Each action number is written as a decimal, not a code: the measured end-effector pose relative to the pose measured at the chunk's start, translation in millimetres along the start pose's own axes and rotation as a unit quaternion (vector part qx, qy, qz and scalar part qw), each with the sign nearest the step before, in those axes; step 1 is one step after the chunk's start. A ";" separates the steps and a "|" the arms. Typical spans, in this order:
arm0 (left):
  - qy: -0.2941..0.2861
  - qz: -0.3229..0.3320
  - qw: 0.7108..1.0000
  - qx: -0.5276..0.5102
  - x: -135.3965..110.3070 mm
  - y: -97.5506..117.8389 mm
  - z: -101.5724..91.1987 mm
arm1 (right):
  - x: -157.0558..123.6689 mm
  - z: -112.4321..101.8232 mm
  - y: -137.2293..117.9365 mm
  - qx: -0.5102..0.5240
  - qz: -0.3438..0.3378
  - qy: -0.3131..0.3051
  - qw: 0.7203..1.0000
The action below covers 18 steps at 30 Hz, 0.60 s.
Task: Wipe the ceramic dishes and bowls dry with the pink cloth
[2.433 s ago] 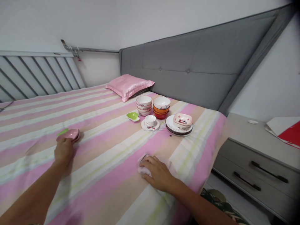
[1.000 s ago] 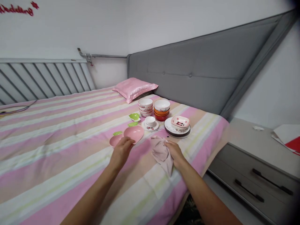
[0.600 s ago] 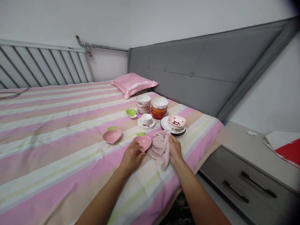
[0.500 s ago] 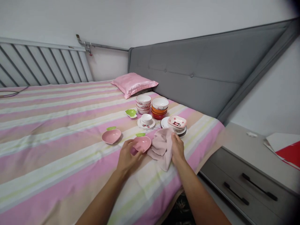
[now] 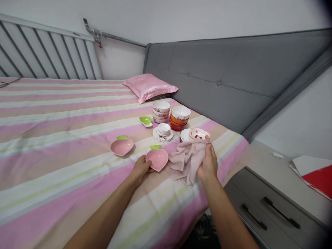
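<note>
My left hand (image 5: 142, 168) grips the left edge of a pink peach-shaped dish (image 5: 157, 160) with a green leaf, its thumb over the rim. A soft pink cloth (image 5: 188, 159) hangs in folds from my right hand (image 5: 209, 162), just right of that dish. Behind the cloth, a pink patterned dish (image 5: 198, 134) rests on a stack of plates (image 5: 185, 135), partly hidden. A second peach-shaped dish (image 5: 121, 147) lies to the left on the striped bedsheet (image 5: 77, 166).
Beyond my hands stand white patterned bowls (image 5: 161, 112), orange and red bowls (image 5: 178, 119), small white bowls (image 5: 164, 128) on plates, and a green leaf-shaped dish (image 5: 146, 121). A pink pillow (image 5: 150, 87) lies near the grey headboard (image 5: 207, 72). A drawer cabinet (image 5: 269, 197) stands at the right.
My left hand has closed on the edge of the peach-shaped dish. My right hand has shifted right and slightly up with the cloth, which now covers more of the plates.
</note>
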State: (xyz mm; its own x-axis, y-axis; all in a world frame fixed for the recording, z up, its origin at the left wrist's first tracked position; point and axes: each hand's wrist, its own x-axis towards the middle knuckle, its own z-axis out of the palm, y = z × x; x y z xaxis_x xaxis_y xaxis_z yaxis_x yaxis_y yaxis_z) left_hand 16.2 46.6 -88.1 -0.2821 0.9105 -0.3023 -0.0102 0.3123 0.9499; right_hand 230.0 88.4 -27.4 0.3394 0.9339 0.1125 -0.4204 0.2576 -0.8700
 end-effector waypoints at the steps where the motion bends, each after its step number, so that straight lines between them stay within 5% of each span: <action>1: 0.006 0.004 1.000 -0.011 -1.9 -1.6 0.2 | -4.3 1.5 4.3 -0.003 0.014 -0.007 1.000; 9: 0.024 0.039 0.997 -0.067 -29.6 2.7 2.6 | -40.4 14.9 32.1 -0.067 0.072 -0.136 0.986; 13: 0.011 0.045 0.994 -0.099 -35.2 0.7 7.4 | -56.3 20.6 31.2 -0.198 -0.015 -0.238 0.951; 18: -0.048 0.041 0.986 -0.154 -42.4 0.8 15.3 | -72.7 27.6 22.2 -0.292 -0.150 -0.385 0.863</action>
State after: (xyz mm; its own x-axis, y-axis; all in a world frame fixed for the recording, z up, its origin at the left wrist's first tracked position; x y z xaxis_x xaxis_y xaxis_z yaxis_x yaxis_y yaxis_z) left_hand 42.9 12.4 -75.7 -0.2020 0.9555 -0.2151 -0.2871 0.1522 0.9457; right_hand 172.8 33.1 -41.7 -0.3941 0.7928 0.4650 0.1608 0.5576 -0.8144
